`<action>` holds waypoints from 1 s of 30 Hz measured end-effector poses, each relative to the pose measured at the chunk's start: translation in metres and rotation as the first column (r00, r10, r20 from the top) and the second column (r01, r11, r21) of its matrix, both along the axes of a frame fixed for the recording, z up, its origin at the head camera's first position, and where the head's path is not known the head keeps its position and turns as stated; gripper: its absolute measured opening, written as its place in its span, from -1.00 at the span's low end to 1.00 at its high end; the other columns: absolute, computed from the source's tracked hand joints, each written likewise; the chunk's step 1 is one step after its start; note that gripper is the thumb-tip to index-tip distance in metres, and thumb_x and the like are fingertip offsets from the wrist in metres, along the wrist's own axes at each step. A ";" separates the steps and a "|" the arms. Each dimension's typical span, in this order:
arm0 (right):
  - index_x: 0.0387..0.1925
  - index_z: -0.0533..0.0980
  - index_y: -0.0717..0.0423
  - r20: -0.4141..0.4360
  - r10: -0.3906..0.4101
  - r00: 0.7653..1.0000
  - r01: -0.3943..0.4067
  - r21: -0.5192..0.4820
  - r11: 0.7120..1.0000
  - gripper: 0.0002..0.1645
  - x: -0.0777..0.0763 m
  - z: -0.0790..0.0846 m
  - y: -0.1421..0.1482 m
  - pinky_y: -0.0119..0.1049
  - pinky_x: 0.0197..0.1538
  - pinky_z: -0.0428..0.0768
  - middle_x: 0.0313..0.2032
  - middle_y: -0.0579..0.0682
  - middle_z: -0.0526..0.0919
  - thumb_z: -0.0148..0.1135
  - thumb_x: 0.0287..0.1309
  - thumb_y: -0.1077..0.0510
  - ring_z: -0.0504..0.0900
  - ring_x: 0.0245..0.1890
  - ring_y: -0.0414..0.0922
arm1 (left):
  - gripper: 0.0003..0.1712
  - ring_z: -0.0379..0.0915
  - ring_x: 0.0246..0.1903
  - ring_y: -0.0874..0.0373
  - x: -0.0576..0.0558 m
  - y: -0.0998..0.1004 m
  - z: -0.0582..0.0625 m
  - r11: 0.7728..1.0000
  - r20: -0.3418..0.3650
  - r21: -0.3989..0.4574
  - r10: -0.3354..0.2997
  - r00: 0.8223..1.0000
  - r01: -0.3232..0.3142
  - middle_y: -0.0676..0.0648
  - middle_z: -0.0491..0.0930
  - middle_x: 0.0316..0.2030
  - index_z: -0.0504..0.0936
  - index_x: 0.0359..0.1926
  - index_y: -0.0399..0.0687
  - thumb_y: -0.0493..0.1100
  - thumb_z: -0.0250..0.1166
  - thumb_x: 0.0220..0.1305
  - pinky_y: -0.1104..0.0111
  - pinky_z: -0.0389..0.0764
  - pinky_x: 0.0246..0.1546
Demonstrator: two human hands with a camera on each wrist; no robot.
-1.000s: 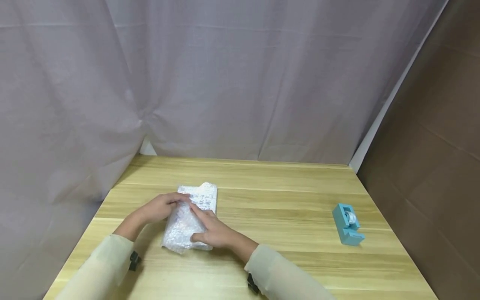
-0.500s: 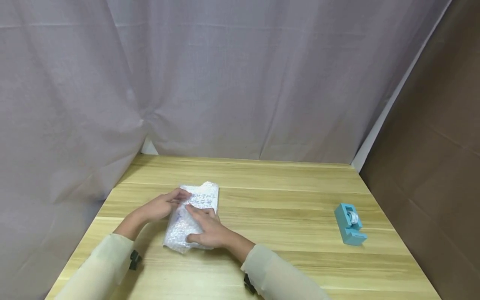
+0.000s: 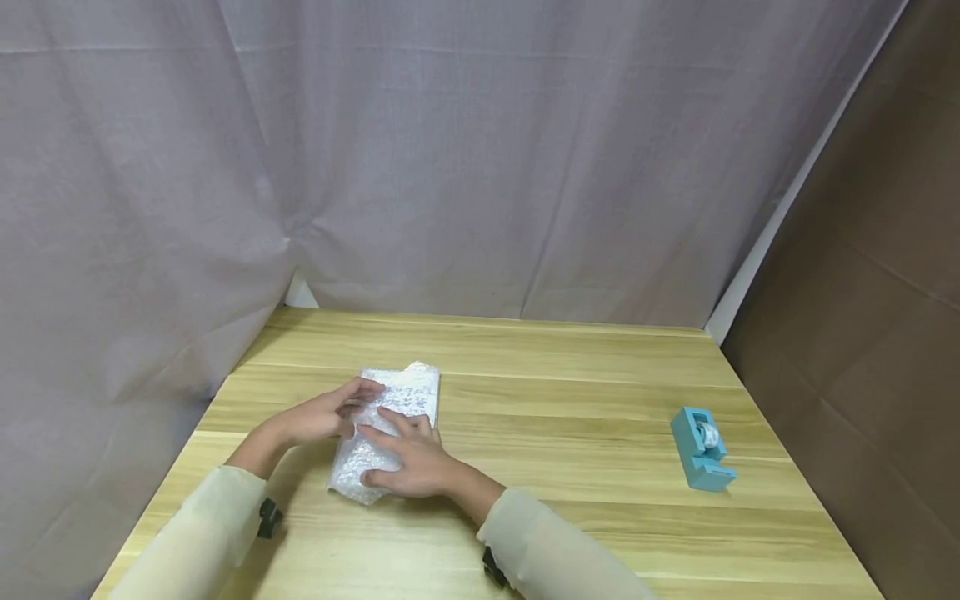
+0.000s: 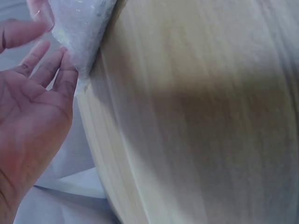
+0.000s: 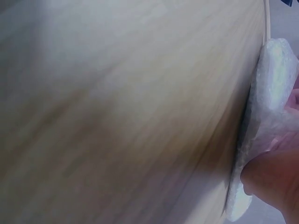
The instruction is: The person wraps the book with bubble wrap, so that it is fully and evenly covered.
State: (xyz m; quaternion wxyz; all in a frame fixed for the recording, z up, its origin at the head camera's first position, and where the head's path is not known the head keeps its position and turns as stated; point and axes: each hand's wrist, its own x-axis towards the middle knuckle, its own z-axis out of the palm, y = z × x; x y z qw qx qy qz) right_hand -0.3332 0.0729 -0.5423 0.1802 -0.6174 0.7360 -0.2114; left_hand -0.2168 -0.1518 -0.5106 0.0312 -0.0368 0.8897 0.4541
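Note:
A flat, white, book-like thing with rows of handwriting [image 3: 411, 398] lies on the table, wrapped in clear bubble wrap [image 3: 356, 475]. My left hand [image 3: 318, 414] rests with extended fingers along the wrap's left edge and upper face. In the left wrist view those fingers [image 4: 65, 77] touch the side of the bubble wrap [image 4: 86, 28]. Spread over the lower part, my right hand [image 3: 416, 462] presses the wrap flat. Its thumb [image 5: 271, 179] lies against the bubble wrap [image 5: 266, 107] in the right wrist view. Both hands cover part of the package.
A blue tape dispenser [image 3: 699, 450] with a roll of clear tape stands on the right side of the wooden table [image 3: 555, 417]. Grey cloth [image 3: 480, 167] hangs behind the table, and a brown panel [image 3: 862, 333] borders it on the right.
My right hand has slid slightly left across the wrap, its fingers spreading. The left hand's fingers have shifted a little, and its thumb now shows lower down. The package stays in place.

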 end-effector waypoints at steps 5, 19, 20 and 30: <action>0.75 0.17 -0.44 -0.017 -0.009 1.000 0.009 0.001 1.000 -0.04 0.002 -0.001 0.000 0.13 0.53 0.33 0.81 -0.12 -0.03 0.13 0.45 -0.49 0.20 0.53 0.14 | 0.03 0.14 0.64 -0.48 0.003 -0.002 -0.002 1.000 0.024 0.023 0.008 1.000 -0.009 -0.37 0.24 0.67 0.21 0.68 -0.19 -0.39 0.38 0.20 -0.42 0.21 0.62; 0.75 0.20 -0.27 -0.060 -0.006 0.998 0.006 -0.011 1.000 0.02 0.002 -0.003 -0.001 -0.09 0.42 0.35 0.81 -0.08 0.00 0.14 0.43 -0.51 0.25 0.43 0.01 | -0.20 0.21 0.58 -0.54 0.000 0.003 -0.006 0.980 -0.109 -0.192 -0.070 0.992 0.048 -0.33 0.38 0.58 0.45 0.55 -0.16 -0.36 0.47 0.33 -0.49 0.34 0.51; 0.75 0.20 -0.25 -0.057 -0.007 0.998 0.006 -0.013 1.000 0.02 0.002 -0.003 -0.001 -0.10 0.41 0.34 0.80 -0.07 0.00 0.14 0.43 -0.50 0.26 0.42 0.00 | -0.21 0.21 0.58 -0.55 -0.001 0.004 -0.006 0.975 -0.116 -0.220 -0.071 0.991 0.044 -0.34 0.39 0.57 0.47 0.54 -0.15 -0.35 0.49 0.31 -0.51 0.34 0.49; 0.74 0.22 -0.17 -0.029 -0.005 1.000 0.004 -0.026 1.000 0.02 0.001 -0.003 0.000 -0.15 0.36 0.34 0.81 -0.02 0.00 0.16 0.46 -0.49 0.27 0.43 0.00 | -0.13 0.25 0.53 -0.55 -0.005 0.007 -0.006 0.952 -0.104 -0.306 -0.054 0.993 0.020 -0.37 0.39 0.54 0.45 0.54 -0.10 -0.43 0.50 0.22 -0.55 0.36 0.45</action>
